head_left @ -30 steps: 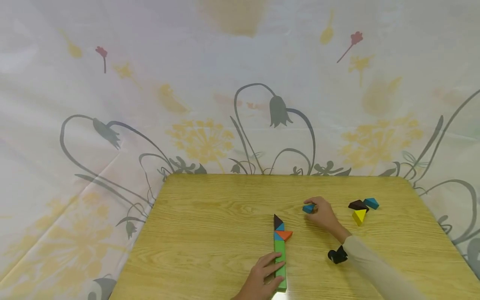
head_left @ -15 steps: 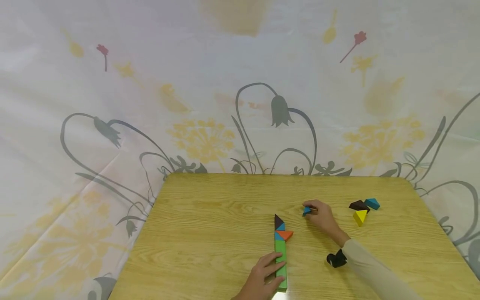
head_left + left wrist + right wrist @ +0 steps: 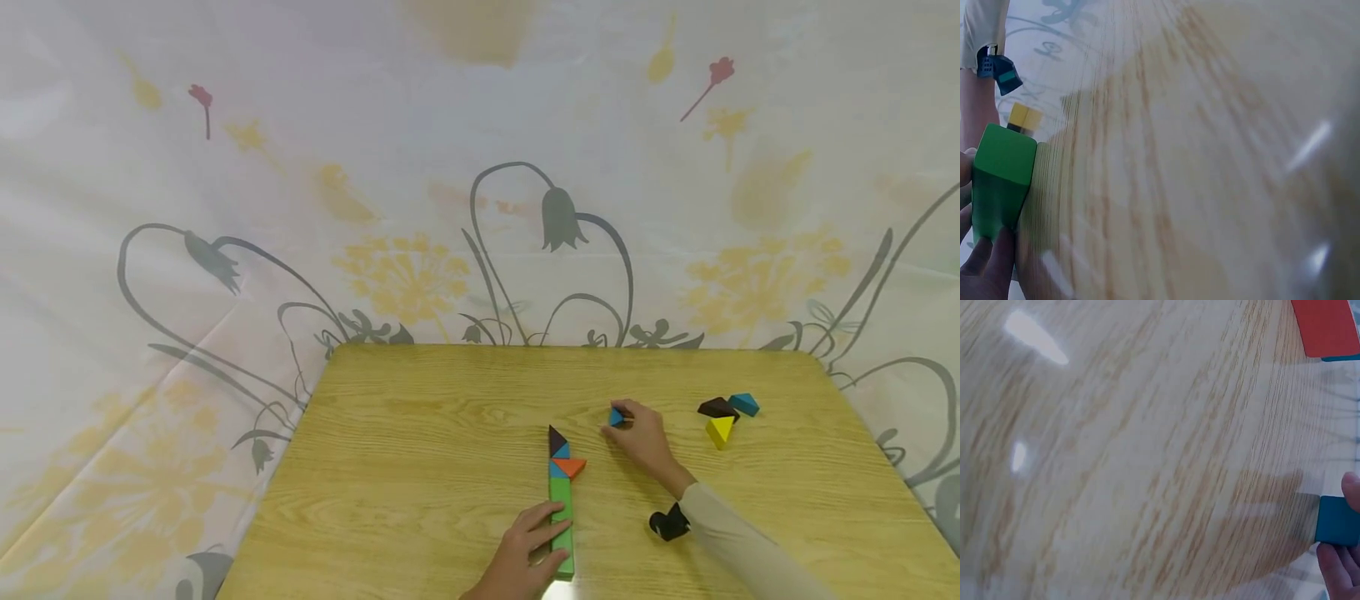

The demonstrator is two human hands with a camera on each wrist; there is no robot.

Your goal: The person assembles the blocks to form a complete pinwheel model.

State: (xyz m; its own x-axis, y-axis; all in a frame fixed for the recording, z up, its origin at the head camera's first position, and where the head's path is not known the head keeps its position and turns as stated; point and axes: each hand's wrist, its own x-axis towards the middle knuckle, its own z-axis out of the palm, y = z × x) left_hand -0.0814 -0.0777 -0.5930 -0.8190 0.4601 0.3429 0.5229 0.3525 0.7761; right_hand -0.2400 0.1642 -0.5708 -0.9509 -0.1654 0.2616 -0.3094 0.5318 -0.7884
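Observation:
In the head view, my right hand pinches a small blue triangular block between thumb and fingers, just right of a row of blocks. The same blue block shows at the right edge of the right wrist view. My left hand rests its spread fingers on the long green block at the near end of the row, partly covering it. Beyond the green are blue triangular pieces, an orange-red triangular block jutting right, and a dark brown triangular block at the far tip.
Towards the right of the wooden table lie a dark brown block, a blue block and a yellow triangular block. A black device sits on the right wrist. A flower-printed sheet hangs behind the table.
The blue block has been turned between my right fingers, and that hand stays in nearly the same place. My left hand and the row of blocks have not visibly moved.

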